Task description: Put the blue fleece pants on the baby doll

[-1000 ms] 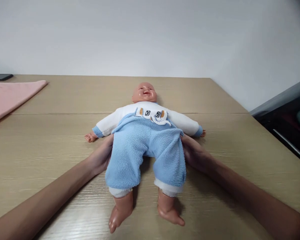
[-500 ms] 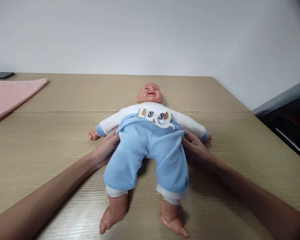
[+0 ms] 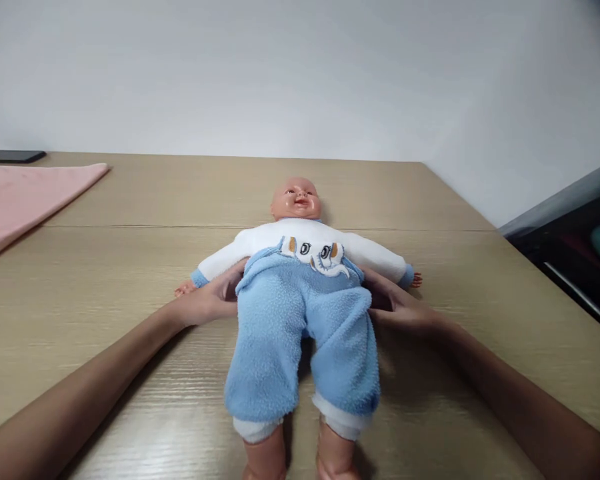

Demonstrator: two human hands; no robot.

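Note:
A baby doll [image 3: 300, 287] lies on its back on the wooden table, head toward the wall and legs toward me. It wears a white long-sleeved top and fuzzy blue trousers [image 3: 270, 340] with an embroidered animal face at the waist. My left hand [image 3: 213, 297] grips the doll's side at the waist, its fingertips hidden beneath the blue cloth. On the opposite side my right hand [image 3: 397, 303] holds the waist too, thumb and fingers around the cloth edge, tips out of sight. The doll's feet are cut off by the lower picture edge.
A pink cloth [image 3: 35, 200] lies on the left of the table [image 3: 130, 260]. Behind it is a dark flat phone-like object [image 3: 14, 157]. The wall [image 3: 260, 80] rises behind the table. A dark object [image 3: 580, 247] stands past the right edge.
The doll appears lower in view, its legs shifted right and its feet now out of the picture. Both hands stay at its waist, the thumbs more visible. The background has also shifted slightly.

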